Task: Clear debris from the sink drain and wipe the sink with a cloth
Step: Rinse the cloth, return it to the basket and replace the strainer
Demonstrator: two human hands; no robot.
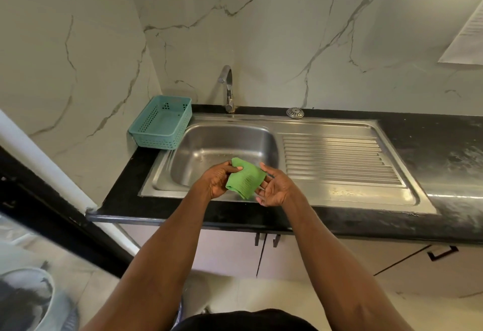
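Cloth: green, folded, ribbed.

We see two bare forearms coming in from the bottom edge, no sleeves anywhere along them up to where the frame cuts them off. Left hand and right hand are both bare: no gloves, no rings, no watch or wristband that we can make out. Fingers on the right hand look slim, nails short; finer detail is too small for us to tell. At bottom centre we get a strip of dark, near-black clothing on the torso, plain, no print or logo visible. We cannot tell what garment it is. Nothing else of the body is in frame.
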